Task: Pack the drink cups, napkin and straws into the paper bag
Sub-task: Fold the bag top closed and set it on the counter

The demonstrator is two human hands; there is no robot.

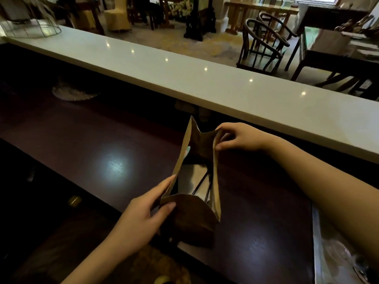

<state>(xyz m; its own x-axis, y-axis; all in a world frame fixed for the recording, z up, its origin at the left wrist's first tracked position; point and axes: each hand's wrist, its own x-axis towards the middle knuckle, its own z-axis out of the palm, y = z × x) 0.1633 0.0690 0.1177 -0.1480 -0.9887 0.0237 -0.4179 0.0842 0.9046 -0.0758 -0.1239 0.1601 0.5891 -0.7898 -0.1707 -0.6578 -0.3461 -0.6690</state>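
Paper bag (194, 220) stands upright on the dark table (102, 140), mouth open, held at two corners of its rim. Left hand (141, 218): I read its fingers (164, 185) as pinching the near-left corner. The thumb lies on the outside of the near panel, the forefinger is stretched along the outside of the left wall, and the rest are tucked lower beside the bag. Right hand (240, 138): its fingers are closed on the far-right corner, forefinger above, thumb below, paper nipped between them. The rim spans from one pinch to the other. The far-left corner, beyond the left fingers, sticks up in a point. Down inside, between the two grips, I make out thin dark straws (202, 182) leaning toward the right wall, with a pale flat surface (189, 177) beside them. I cannot tell from here whether that is a cup lid or the napkin. A small light-blue patch (187, 150) shows at the left wall, past the left fingertips; too small to name. Beyond the right fingers a white ledge (205, 83) runs across the view, with dark wooden chairs (264, 44) behind it. Well left of the left fingers a small yellow object (74, 199) sits in shadow.
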